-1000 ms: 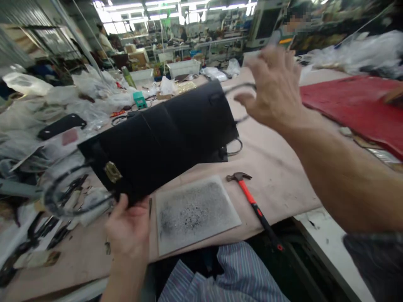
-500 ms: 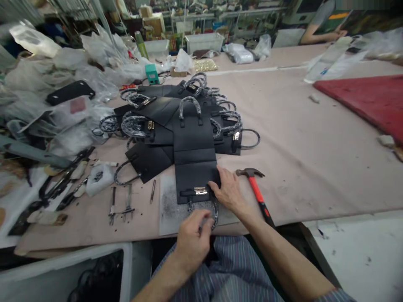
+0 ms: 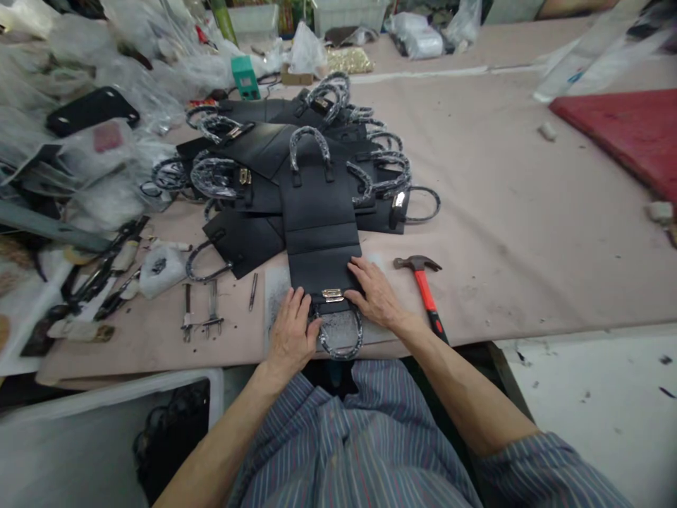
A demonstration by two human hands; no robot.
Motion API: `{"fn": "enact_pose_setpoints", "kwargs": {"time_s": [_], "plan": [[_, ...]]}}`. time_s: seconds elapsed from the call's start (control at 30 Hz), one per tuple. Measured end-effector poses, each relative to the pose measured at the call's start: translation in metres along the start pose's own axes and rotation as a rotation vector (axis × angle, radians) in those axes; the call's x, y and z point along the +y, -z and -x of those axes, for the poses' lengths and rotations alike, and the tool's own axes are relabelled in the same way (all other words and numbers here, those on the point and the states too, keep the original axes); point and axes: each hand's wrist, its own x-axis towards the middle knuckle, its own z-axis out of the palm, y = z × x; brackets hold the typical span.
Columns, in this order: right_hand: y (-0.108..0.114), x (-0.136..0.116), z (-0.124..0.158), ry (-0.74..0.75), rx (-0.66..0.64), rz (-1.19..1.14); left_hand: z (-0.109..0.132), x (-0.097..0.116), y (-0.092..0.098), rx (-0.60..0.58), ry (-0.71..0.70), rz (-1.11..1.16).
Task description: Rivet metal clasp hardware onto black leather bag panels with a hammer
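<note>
A long black leather bag panel (image 3: 320, 226) lies flat across a grey work plate (image 3: 275, 293) at the table's near edge. A gold clasp (image 3: 333, 295) and a wrapped handle loop (image 3: 341, 337) sit at its near end. My left hand (image 3: 293, 330) rests with fingers spread on the panel's near left corner, beside the handle. My right hand (image 3: 373, 291) lies flat on the near right corner, fingers out. Behind lies a pile of similar black bag panels (image 3: 275, 152) with wrapped handles.
A red-handled hammer (image 3: 422, 287) lies right of my right hand. Small metal tools (image 3: 201, 310) and scissors (image 3: 100, 275) lie at left among plastic bags (image 3: 106, 85). A red sheet (image 3: 624, 134) sits far right. A white bin (image 3: 106, 430) stands below the table's edge.
The panel, held up a second ago, now lies flat on the plate. My left hand moved from the handle loop onto the panel's corner. The view tilted downward.
</note>
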Motion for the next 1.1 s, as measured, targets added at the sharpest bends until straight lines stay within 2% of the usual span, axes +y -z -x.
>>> {"fn": "enact_pose_setpoints", "kwargs": {"time_s": [0.27, 0.43, 0.6, 0.77, 0.83, 0.93, 1.1], "plan": [[0.001, -0.017, 0.009, 0.106, 0.016, -0.009, 0.005, 0.000, -0.001, 0.049, -0.017, 0.014], [-0.001, -0.024, 0.010, 0.090, 0.055, -0.051, -0.014, -0.006, 0.007, 0.081, -0.001, 0.011], [-0.003, -0.036, 0.006, 0.052, 0.039, 0.038, -0.040, -0.007, 0.009, 0.010, -0.070, -0.005], [-0.006, -0.037, 0.004, 0.081, 0.062, -0.003, -0.034, -0.018, 0.012, 0.053, -0.058, 0.174], [-0.007, -0.033, 0.004, 0.093, 0.070, -0.037, -0.023, -0.029, 0.019, 0.109, 0.000, 0.215], [-0.009, -0.027, 0.004, 0.104, 0.092, -0.084, -0.007, -0.053, 0.037, 0.197, 0.162, 0.145], [-0.014, -0.018, 0.004, 0.150, 0.126, -0.072, 0.002, -0.104, 0.079, 0.144, 0.543, -0.053]]}}
